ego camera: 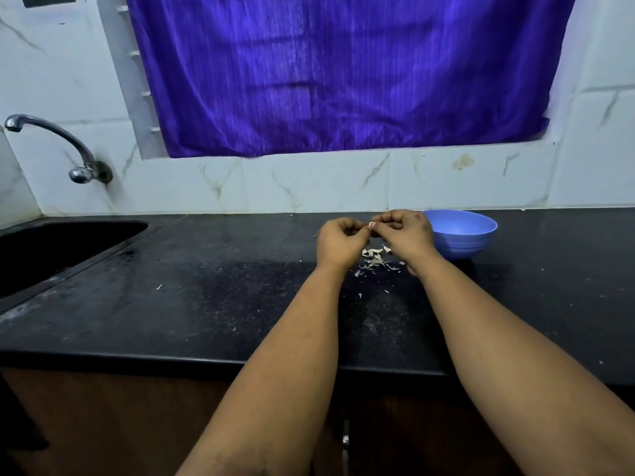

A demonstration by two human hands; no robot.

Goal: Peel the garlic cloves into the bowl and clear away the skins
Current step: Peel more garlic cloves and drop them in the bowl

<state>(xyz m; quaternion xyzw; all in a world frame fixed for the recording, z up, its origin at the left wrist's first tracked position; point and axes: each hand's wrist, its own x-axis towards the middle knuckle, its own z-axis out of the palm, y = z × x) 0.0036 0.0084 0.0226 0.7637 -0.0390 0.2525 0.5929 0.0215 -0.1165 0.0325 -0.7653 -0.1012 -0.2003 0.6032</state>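
Black desk [206,304]: my left grip [338,240] and right grip [405,231] both pinch one garlic clove [371,225]; skins [376,259] lie below them, bowl [462,235] just right.

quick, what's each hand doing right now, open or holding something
Left hand: fingers curled, pinching the garlic clove.
Right hand: fingers curled, pinching the same garlic clove from the other side.

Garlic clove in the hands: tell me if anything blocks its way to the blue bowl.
Nothing visible does. The garlic clove is pinched between both hands, and the blue bowl sits just beyond the right hand, open-topped.
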